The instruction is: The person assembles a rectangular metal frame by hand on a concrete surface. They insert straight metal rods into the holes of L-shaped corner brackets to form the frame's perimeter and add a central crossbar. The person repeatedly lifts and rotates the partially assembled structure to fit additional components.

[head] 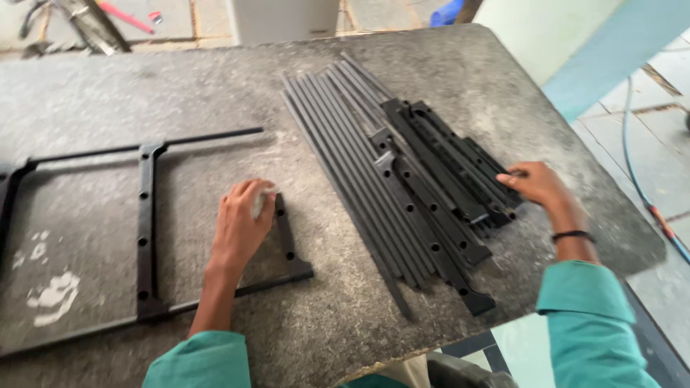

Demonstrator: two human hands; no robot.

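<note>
A grey stone worktop (402, 316) carries a black frame (146, 215) and a pile of black bars (402, 194). The left hand (241, 226) lies knuckles-up on the frame, fingers curled around a small white piece (262, 201). The right hand (535, 183), wrist bent, pinches a bar end in the pile.

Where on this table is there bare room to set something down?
Bare stone lies along the far edge of the table, behind the frame and rods; inside the frame's open bays; and between the left hand and the rods. It is crowded around the right hand, among stacked bars.
</note>
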